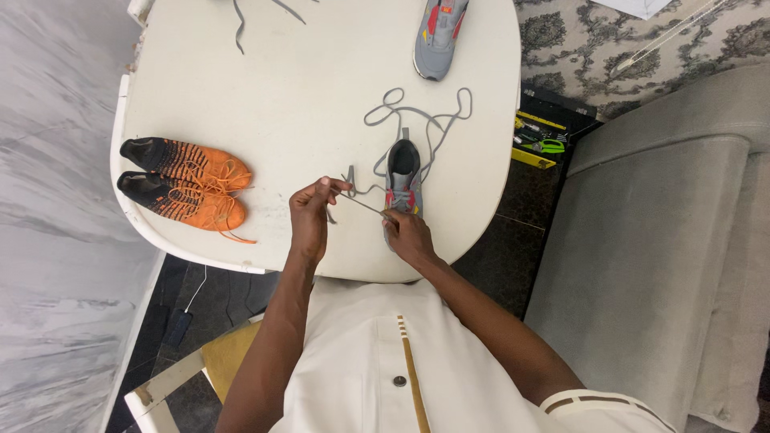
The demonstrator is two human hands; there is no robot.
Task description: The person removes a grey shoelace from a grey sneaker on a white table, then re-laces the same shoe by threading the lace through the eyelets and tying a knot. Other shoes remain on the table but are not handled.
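A grey sneaker (403,175) with red and yellow accents lies on the white oval table (305,88), its heel pointing away from me. Its grey shoelace (417,112) loops loosely across the table beyond the heel. My left hand (310,218) pinches one end of that lace and holds it taut towards the shoe's front. My right hand (407,236) rests on the toe end of the sneaker and holds it where the lace enters.
The matching grey sneaker (439,34) lies at the table's far edge. A pair of orange and black boots (186,186) sits at the left. Another loose lace (241,20) lies at the far side. A grey sofa (658,240) stands to the right, with a tool case (541,140) on the floor.
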